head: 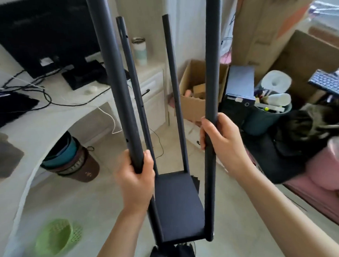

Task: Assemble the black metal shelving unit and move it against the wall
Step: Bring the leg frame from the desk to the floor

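Observation:
A black metal shelf panel (178, 205) sits low above the floor with four black upright poles rising from its corners. My left hand (136, 179) grips the near left pole (113, 72) close to its lower part. My right hand (221, 140) grips the near right pole (210, 69) a little higher. Both near poles run out of the top of the view. The two far poles (171, 89) are thinner in view and end with open tops; the far left one (132, 72) shows small holes along its side.
A white desk (55, 117) with a monitor and cables curves along the left. Under it stand stacked bins (70, 162) and a green basket (55, 236). Cardboard boxes (198, 92), a keyboard and piled clothes crowd the right. Pale floor lies around the shelf.

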The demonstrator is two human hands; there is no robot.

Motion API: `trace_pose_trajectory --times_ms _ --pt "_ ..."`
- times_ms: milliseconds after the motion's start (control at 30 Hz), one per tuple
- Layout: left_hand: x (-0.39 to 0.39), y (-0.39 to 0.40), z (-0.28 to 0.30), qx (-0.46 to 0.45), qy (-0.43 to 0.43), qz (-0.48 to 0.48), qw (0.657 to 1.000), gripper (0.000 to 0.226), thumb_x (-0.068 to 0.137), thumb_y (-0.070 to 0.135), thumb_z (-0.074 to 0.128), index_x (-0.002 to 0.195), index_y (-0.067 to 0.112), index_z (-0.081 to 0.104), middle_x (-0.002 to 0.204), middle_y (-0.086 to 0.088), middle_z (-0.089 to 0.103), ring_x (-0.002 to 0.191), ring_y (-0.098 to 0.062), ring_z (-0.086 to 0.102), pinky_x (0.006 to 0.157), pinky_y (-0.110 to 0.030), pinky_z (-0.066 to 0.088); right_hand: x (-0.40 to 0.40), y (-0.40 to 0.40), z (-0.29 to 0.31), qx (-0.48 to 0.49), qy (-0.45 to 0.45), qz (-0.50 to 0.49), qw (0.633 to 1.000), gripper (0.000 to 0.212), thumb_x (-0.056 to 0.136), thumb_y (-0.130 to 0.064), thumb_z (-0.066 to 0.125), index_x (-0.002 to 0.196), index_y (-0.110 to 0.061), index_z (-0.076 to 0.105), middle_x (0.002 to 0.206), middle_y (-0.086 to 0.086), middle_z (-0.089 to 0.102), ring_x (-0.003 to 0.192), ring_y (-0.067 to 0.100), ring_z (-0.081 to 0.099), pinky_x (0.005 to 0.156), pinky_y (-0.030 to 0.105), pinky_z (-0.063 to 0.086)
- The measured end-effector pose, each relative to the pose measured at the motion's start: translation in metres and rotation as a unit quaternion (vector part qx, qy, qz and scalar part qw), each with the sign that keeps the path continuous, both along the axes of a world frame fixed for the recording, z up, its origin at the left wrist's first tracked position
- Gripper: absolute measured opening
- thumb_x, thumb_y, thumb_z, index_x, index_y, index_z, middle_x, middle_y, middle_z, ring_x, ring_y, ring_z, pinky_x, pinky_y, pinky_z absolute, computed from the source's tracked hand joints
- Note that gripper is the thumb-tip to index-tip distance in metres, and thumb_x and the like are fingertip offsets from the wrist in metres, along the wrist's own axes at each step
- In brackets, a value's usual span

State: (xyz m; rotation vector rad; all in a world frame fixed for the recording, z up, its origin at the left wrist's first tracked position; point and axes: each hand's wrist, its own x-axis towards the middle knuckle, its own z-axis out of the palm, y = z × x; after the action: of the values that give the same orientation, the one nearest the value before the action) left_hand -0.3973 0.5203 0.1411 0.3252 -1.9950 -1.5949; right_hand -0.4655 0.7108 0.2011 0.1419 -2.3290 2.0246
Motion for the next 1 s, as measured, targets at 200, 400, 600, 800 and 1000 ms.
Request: trace_pose_trajectory --times_ms 200,400,600,800,1000 --pt "-0.021 0.036 -0.041 -0.025 -0.071 -0.102 0.992 0.026 0.088 0.053 0.059 0.075 0.033 0.048 0.051 -0.012 0.048 0.043 -0.036 0.05 0.043 -0.053 0.046 -0.005 0.053 -0.004 -0.014 -0.001 -0.128 0.992 0.008 0.101 -0.019 0.054 0.099 -0.011 0.052 0.066 0.0 0.056 0.053 0.017 0.054 0.053 0.03 0.051" --pt "-0.034 0.065 -0.066 -0.02 -0.116 -0.237 0.964 0.026 0.087 0.05 0.058 0.074 0.03 0.05 0.049 -0.006 0.052 0.039 -0.025 0.053 0.041 -0.036 0.047 0.014 0.092 -0.022 0.014 -0.017 -0.229 0.973 0.017 0.101 -0.03 0.053 0.088 -0.02 0.048 0.061 -0.002 0.055 0.052 0.018 0.053 0.054 0.03 0.049" --pt "-0.055 0.111 -0.068 0.033 -0.114 -0.335 0.935 0.031 0.094 0.037 0.059 0.082 0.009 0.054 0.057 -0.006 0.056 0.046 -0.02 0.057 0.047 -0.033 0.052 0.056 0.126 -0.049 0.027 -0.07 -0.248 0.966 0.019 0.104 -0.025 0.047 0.086 -0.018 0.046 0.061 -0.002 0.051 0.056 0.02 0.051 0.059 0.031 0.047" --pt "-0.069 0.175 -0.065 0.061 -0.167 -0.4 0.899 0.026 0.101 0.023 0.058 0.08 0.009 0.054 0.057 -0.002 0.056 0.049 -0.021 0.056 0.053 -0.038 0.055 0.111 0.158 -0.084 0.05 -0.083 -0.312 0.945 0.016 0.103 -0.029 0.05 0.09 -0.02 0.047 0.066 -0.004 0.049 0.06 0.011 0.048 0.059 0.022 0.044" --pt "-0.052 0.234 -0.075 0.055 -0.231 -0.486 0.841 0.022 0.101 0.022 0.058 0.082 0.011 0.055 0.062 0.001 0.057 0.059 -0.018 0.058 0.07 -0.042 0.055 0.152 0.218 -0.117 0.037 -0.123 -0.348 0.928 0.007 0.101 -0.017 0.053 0.094 -0.017 0.05 0.07 -0.003 0.053 0.066 0.015 0.053 0.068 0.032 0.049"
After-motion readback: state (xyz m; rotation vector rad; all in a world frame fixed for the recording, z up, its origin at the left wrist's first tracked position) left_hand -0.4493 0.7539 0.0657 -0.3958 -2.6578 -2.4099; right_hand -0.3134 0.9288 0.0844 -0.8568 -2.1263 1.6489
